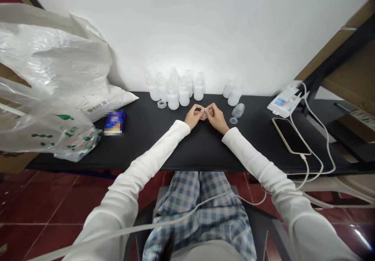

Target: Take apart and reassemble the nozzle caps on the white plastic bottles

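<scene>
My left hand (194, 116) and my right hand (216, 117) meet above the black table. Both pinch a small whitish bottle ring (206, 110), mostly hidden by my fingers. Behind my left hand stand several white baby bottles (172, 100) with clear domed caps. A loose bottle ring (161, 104) lies beside them on the left. To the right of my right hand are two white bottles (234, 97), whose tops are hard to make out against the wall. In front of these lie a clear domed cap (238, 110) and a small clear round piece (233, 120).
White plastic bags (55, 66) bulge over the table's left side, with a blue packet (115, 123) beside them. On the right are a power strip (283, 102), a phone (291, 135) and white cables (325, 130). Another cable (187, 215) crosses my lap.
</scene>
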`<state>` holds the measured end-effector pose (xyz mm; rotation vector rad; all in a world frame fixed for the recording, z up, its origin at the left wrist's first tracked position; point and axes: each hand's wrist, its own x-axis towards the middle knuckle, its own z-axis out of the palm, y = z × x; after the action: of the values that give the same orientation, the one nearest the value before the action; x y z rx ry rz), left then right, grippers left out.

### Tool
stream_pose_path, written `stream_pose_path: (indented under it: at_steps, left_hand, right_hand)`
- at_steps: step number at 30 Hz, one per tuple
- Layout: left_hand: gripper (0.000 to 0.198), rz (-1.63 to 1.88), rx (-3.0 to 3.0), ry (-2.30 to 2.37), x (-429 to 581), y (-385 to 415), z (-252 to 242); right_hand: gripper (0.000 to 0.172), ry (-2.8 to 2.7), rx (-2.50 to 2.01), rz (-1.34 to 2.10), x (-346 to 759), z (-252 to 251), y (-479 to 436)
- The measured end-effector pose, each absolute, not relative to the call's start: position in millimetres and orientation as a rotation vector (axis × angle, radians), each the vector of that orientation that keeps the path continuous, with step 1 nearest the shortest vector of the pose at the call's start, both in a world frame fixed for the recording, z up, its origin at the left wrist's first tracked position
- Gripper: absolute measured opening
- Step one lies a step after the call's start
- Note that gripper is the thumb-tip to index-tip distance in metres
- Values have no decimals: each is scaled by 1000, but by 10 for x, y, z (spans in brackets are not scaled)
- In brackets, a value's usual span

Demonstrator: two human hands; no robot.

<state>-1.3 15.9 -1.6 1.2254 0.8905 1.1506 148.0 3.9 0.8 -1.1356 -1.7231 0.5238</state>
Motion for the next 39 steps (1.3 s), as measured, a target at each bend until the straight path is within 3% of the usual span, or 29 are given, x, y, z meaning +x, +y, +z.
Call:
stream_pose_path:
  at_steps: [5,15,39]
  left_hand:
    - [28,1163,1122,812,-24,177,-34]
    - [32,1173,1182,844,-27,189,-76]
    - [31,1161,1201,818,-36,185,-60]
  right_hand:
    - [29,-1802,-1111,605,1555,27,42]
    - [41,-1637,-1073,783,1505,-65,89]
    - [32,-1663,-1106,750,1445,-2,-2]
